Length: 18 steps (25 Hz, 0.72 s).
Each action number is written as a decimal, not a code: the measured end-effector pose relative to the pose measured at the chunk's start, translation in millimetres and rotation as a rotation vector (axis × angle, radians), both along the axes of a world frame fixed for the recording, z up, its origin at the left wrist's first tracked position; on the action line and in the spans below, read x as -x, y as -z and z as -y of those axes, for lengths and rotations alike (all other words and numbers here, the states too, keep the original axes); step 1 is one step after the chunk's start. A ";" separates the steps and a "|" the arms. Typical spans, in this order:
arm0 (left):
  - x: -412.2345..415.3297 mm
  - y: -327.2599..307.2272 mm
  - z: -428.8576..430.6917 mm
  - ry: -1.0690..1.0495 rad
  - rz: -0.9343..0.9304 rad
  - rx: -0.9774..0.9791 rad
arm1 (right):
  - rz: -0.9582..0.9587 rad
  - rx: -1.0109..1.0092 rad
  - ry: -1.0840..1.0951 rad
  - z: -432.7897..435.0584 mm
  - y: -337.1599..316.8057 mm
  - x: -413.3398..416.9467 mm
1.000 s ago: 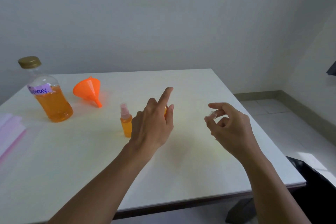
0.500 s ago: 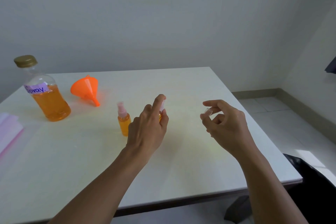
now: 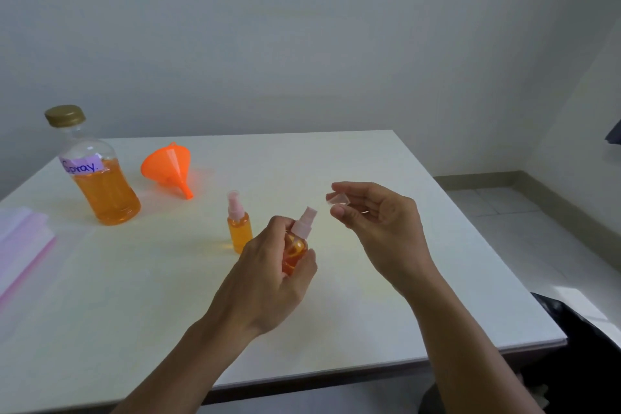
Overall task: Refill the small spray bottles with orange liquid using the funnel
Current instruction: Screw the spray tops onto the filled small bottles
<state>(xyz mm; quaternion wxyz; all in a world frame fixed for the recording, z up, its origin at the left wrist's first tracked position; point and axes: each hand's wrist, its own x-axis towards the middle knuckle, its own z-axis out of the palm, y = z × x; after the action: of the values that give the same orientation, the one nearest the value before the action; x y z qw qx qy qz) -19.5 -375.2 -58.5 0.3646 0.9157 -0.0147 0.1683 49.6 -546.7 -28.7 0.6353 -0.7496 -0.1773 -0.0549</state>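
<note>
My left hand (image 3: 268, 282) grips a small spray bottle (image 3: 295, 247) filled with orange liquid, lifted and tilted right, its pink spray head bare. My right hand (image 3: 379, 225) pinches that bottle's clear cap (image 3: 337, 201) between thumb and fingers, just right of the spray head. A second small spray bottle (image 3: 238, 223), also orange with a pink capped top, stands upright on the white table (image 3: 369, 279) just left of my left hand. The orange funnel (image 3: 169, 167) lies on its side behind it. The large bottle (image 3: 97, 175) of orange liquid, gold lid on and labelled "Spray", stands at the far left.
A clear plastic sleeve with pink edging (image 3: 20, 245) lies at the table's left edge. The table's right edge drops to a tiled floor (image 3: 504, 205). A dark object (image 3: 584, 346) sits low at the right, beside the table corner.
My left hand closed on the small spray bottle and lifted it off the table, tilting it right. My right hand kept the clear cap and stayed close to the bottle's head.
</note>
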 end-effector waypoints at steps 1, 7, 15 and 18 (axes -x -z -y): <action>4.0 1.2 -2.9 0.012 0.007 0.000 | -0.002 0.018 -0.017 -4.4 -0.3 0.4; 12.9 3.7 -21.6 0.027 0.092 0.041 | -0.005 0.112 -0.170 -21.1 -4.5 6.4; 19.8 9.6 -47.4 -0.053 0.161 0.041 | 0.016 0.195 -0.162 -60.1 4.2 19.4; 27.9 8.5 -66.7 -0.055 0.172 0.022 | 0.090 0.235 -0.217 -70.0 1.1 20.3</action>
<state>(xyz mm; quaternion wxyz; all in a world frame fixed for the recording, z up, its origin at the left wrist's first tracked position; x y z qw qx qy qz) -47.4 -308.5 -67.0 0.3673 0.8939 -0.0187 0.2563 29.3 -476.7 -29.7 0.5369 -0.7920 -0.2906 0.0017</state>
